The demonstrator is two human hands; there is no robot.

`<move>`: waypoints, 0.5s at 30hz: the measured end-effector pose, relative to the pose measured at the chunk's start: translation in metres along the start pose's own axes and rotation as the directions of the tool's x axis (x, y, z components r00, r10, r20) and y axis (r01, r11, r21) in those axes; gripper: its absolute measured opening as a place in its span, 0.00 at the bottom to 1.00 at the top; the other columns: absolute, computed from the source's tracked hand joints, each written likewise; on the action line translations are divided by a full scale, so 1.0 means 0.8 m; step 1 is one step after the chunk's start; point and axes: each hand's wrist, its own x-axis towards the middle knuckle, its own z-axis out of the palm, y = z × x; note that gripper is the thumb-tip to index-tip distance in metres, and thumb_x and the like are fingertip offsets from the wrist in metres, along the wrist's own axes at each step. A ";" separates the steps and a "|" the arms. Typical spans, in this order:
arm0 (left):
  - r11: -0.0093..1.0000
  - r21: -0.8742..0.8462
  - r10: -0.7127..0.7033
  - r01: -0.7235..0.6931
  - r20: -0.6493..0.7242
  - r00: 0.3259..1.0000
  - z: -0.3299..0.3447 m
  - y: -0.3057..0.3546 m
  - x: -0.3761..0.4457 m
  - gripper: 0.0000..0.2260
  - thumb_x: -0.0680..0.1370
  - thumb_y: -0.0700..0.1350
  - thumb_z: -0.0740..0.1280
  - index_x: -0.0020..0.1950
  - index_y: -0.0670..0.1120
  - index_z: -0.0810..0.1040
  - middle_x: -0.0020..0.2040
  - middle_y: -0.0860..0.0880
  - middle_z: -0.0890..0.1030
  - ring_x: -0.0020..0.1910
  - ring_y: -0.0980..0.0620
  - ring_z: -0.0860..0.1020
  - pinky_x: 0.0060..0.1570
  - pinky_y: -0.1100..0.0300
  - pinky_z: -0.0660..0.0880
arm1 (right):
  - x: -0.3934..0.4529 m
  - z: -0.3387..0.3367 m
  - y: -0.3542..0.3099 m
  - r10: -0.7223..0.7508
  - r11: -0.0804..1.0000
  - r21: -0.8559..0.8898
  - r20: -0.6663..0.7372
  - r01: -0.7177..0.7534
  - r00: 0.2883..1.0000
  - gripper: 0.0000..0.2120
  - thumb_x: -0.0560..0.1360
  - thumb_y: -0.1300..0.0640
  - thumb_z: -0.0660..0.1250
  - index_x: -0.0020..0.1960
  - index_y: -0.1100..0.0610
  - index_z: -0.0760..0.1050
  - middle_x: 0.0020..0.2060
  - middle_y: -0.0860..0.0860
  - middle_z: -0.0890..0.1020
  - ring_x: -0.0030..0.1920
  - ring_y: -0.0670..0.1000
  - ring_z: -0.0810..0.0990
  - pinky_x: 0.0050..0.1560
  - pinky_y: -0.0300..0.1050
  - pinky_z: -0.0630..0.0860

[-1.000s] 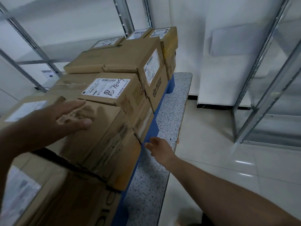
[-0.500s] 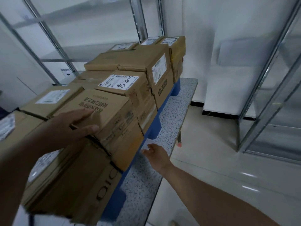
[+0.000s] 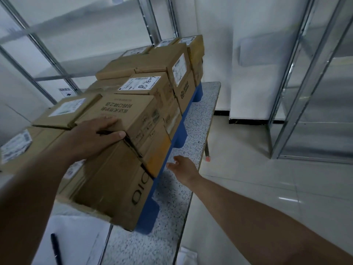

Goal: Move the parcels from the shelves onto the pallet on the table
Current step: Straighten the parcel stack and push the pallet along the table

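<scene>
Plenty of brown cardboard parcels (image 3: 152,77) were stacked a couple of layers high on the blue pallet (image 3: 147,217), which was sat on the speckled bench (image 3: 202,119). The left hand (image 3: 95,138) was laid flat on the near edge of a top parcel with printed characters (image 3: 124,115), fingers stretched out and resting on the cardboard, thumb tucked along its front edge, so not really gripping anything. Right below it a bigger box marked with dark letters (image 3: 114,190) was parked at the near corner of the pallet. The right hand (image 3: 181,168) was held open and loose just beside the pallet's edge, over the bench top, nothing held in it; whether it was actually touching the bench couldn't be told. A parcel with a handwritten label (image 3: 145,85) was seen further back in the stack. A pen (image 3: 55,249) was lying on a white sheet (image 3: 76,236) down at the bottom left. Metal shelving (image 3: 309,88) was stood off to the right.
</scene>
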 end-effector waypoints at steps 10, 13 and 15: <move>0.979 -0.002 0.202 -0.202 -0.001 0.979 0.001 -0.043 0.013 0.35 0.68 0.72 0.62 0.70 0.56 0.69 0.72 0.51 0.67 0.71 0.52 0.64 0.70 0.50 0.60 | 0.017 0.061 -0.025 0.044 0.998 0.043 -0.082 -0.041 0.996 0.17 0.78 0.60 0.58 0.31 0.55 0.61 0.31 0.49 0.67 0.32 0.46 0.65 0.29 0.40 0.59; 0.973 0.012 0.233 -0.232 -0.027 0.972 0.006 -0.054 0.015 0.37 0.65 0.73 0.56 0.70 0.56 0.69 0.72 0.51 0.67 0.72 0.52 0.63 0.71 0.49 0.59 | 0.019 0.068 -0.027 0.030 0.999 0.036 -0.104 -0.026 0.994 0.17 0.78 0.62 0.57 0.31 0.55 0.61 0.31 0.49 0.66 0.31 0.45 0.65 0.27 0.39 0.58; 0.973 0.014 0.232 -0.232 -0.037 0.972 0.008 -0.058 0.016 0.37 0.65 0.73 0.55 0.70 0.57 0.69 0.72 0.51 0.67 0.72 0.53 0.63 0.71 0.49 0.59 | 0.022 0.071 -0.027 0.019 0.999 0.033 -0.111 -0.015 0.994 0.17 0.77 0.62 0.57 0.31 0.56 0.60 0.30 0.50 0.66 0.31 0.45 0.64 0.28 0.40 0.57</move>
